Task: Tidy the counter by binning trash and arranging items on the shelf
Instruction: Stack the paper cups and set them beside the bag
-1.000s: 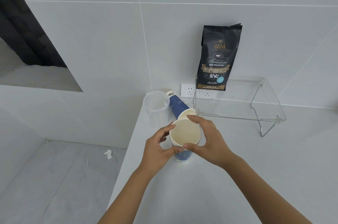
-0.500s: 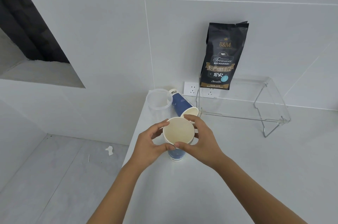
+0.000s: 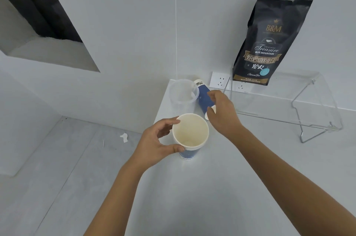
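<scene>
On the white counter, near its left edge, an upright blue paper cup (cream inside, nothing visible in it) stands with the left hand wrapped around its rim, thumb and fingers closed on it. Just behind it, a second blue cup lies on its side beside a clear plastic cup. Over the fallen cup, the right hand has its fingers spread, curved around it; whether they touch it I cannot tell. Further right, a black coffee bag stands on the clear acrylic shelf
</scene>
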